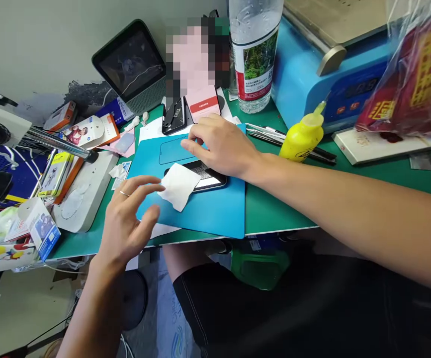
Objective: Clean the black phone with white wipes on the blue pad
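A phone (pixel 211 180) lies with a lit screen on a blue mat (pixel 215 214), partly covered by a white square of tissue or cloth (pixel 180 186). My left hand (pixel 129 219) is at the left of this white piece, thumb and fingers apart, with fingertips at its edge; whether they touch it I cannot tell. Above the phone's far side hovers my right hand (pixel 222 144), fingers loosely bent and thumb apart, with nothing visible in it. Just beyond it are a pink-screened phone (pixel 204 107) and a black phone (pixel 174 117).
At the right stand a yellow squeeze bottle (pixel 302 134) with a thin nozzle, tweezers-like tools (pixel 267 133) and a blue machine (pixel 304 74). A large water bottle (pixel 254 59) is behind. Boxes (pixel 54 174), a white pad (pixel 88 199) and a lamp arm (pixel 58 141) crowd the left.
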Demonstrator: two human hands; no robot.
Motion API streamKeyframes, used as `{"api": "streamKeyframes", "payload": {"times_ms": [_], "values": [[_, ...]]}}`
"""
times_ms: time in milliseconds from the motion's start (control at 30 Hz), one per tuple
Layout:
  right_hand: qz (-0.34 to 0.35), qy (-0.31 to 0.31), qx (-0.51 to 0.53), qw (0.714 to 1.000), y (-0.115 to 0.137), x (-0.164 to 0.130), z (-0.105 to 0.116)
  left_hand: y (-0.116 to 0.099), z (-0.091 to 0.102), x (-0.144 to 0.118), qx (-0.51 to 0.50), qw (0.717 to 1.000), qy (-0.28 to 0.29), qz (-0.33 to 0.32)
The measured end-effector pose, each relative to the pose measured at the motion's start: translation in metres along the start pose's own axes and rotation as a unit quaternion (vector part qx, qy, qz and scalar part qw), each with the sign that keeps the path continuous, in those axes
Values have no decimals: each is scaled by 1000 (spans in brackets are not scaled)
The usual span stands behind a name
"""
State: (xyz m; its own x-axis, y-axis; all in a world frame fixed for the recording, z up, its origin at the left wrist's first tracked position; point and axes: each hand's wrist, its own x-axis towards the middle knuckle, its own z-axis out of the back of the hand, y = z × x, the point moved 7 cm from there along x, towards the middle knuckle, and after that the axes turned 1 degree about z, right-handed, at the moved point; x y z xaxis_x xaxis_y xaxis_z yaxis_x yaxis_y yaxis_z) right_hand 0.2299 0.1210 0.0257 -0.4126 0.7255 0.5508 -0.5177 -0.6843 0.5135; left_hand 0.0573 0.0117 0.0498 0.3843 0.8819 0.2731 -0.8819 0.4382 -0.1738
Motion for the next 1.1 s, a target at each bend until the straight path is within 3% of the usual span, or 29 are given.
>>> {"api": "streamKeyframes", "payload": {"times_ms": [133, 233, 367, 467, 567, 700, 800, 900, 1100], "values": [[-9, -16, 42, 999, -1, 0, 2, -14, -34, 8, -13, 997, 79, -9], [-67, -43, 145, 986, -9, -1, 3, -16, -64, 12, 25, 992, 124, 2], [-166, -95, 306, 933, -25, -3, 1, -6, -72, 10, 37, 990, 129, 49], [-190, -122, 402, 887, -29, -2, -3, -7, -70, 9, 44, 988, 124, 83], [-194, -135, 442, 866, -31, -1, -7, -30, -74, 18, 41, 990, 114, 79], [-162, -142, 435, 874, -31, -1, -4, -85, -87, 44, -3, 992, 128, 17], [-143, -138, 425, 883, -32, -1, -1, -105, -90, 52, -16, 990, 143, -1], [-135, -132, 415, 890, -32, -3, 2, -93, -86, 41, -9, 989, 146, 10], [-140, -135, 406, 893, -28, -2, 4, -24, -73, 10, 27, 990, 119, 77]]}}
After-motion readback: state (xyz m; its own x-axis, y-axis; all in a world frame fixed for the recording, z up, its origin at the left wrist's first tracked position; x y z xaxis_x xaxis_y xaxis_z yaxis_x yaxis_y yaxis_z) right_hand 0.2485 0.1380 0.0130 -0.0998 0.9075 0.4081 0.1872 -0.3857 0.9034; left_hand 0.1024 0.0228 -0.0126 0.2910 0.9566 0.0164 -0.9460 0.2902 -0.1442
